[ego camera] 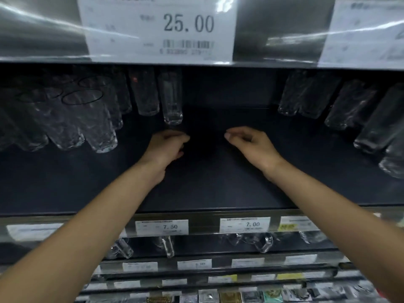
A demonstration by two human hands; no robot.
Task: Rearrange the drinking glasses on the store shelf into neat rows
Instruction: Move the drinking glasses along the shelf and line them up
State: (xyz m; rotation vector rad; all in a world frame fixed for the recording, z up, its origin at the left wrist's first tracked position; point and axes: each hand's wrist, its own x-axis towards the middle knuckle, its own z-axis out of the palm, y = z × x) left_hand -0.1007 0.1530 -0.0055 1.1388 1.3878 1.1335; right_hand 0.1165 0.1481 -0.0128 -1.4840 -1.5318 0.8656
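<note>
Head view of a store display. The dark shelf (218,182) fills the middle of the field; its centre is bare and glassware stands at both sides. Above it runs the front rail (43,29) of the next level up, carrying a large price tag (159,27) that reads 25.00; a second tag (367,33) at the right edge is too blurred to read.

Two bare forearms enter from the lower corners and converge over the bare centre.

The left glasses (83,119) form a dense cluster of textured tumblers several deep, reaching nearer the front than the others. The right glasses (349,106) stand in a looser line that runs from the back toward the right edge. A tall plain glass (171,99) stands upright at the inner end of the left group, beside a similar one (145,92) just to its left.

The left hand (168,147) hovers palm down just in front of the tall glass's base, near it but apart; its fingers are loosely curled and hold nothing. The right hand (251,145) hovers level with it, well apart from the right glasses, fingers relaxed and bent toward the thumb, likewise holding nothing. The two hands are near each other, with dark shelf between them.

Below, the shelf's front edge bears small tags reading 7.50 (161,227) and 7.00 (244,224). Beneath these, a few lower glasses (168,246) show on the next level down.
</note>
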